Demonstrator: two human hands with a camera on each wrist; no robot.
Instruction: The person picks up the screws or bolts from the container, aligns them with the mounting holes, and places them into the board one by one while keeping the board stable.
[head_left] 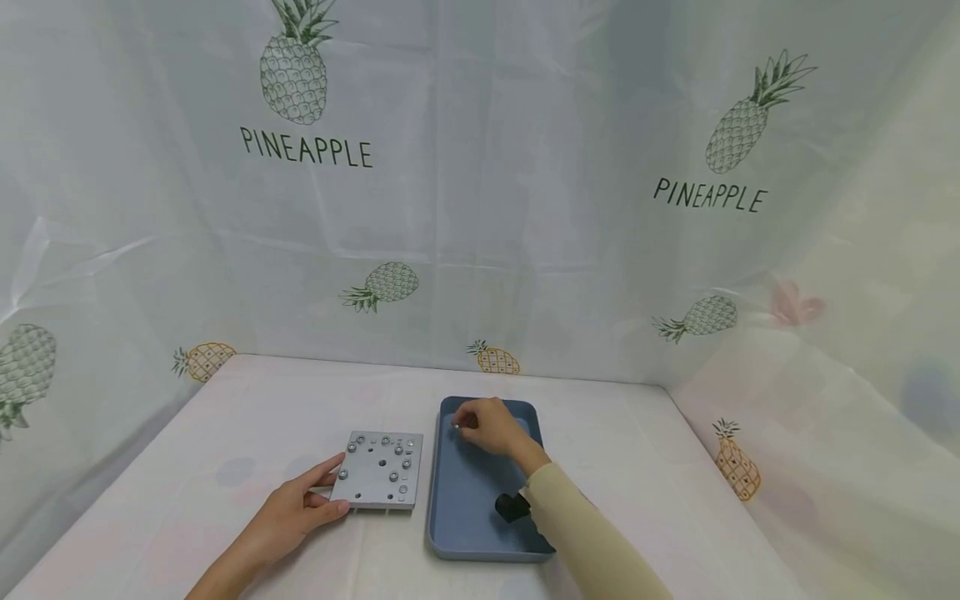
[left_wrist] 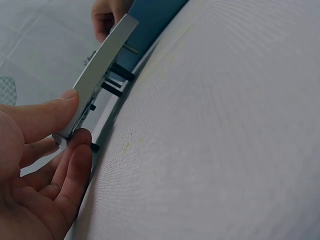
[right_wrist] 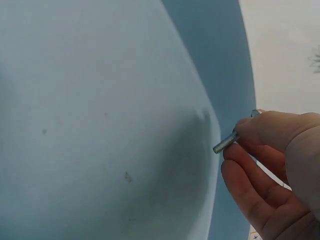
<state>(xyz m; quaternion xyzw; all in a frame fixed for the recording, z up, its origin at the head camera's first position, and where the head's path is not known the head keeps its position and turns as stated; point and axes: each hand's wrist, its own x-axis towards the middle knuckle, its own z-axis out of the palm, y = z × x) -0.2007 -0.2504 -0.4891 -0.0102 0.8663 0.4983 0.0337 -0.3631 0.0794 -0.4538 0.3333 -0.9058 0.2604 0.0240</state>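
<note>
My left hand (head_left: 283,515) grips the left edge of a square silver metal plate (head_left: 365,475). The plate has several holes, and socket-head screws sit in some of them. In the left wrist view the thumb lies on the plate's edge with fingers beneath it, and dark screw shanks (left_wrist: 112,89) stick out of its underside. Over the far left part of a blue-grey tray (head_left: 463,529), my right hand (head_left: 491,427) pinches a small silver screw (right_wrist: 226,142) between thumb and fingers. Its threaded end shows in the right wrist view; the fingers partly cover the rest.
The tray stands just right of the plate on a pale cloth-covered table (head_left: 630,467). A black wrist device (head_left: 512,507) sits at the right sleeve (head_left: 588,533). Behind the table hangs a white curtain (head_left: 495,208) with pineapple prints.
</note>
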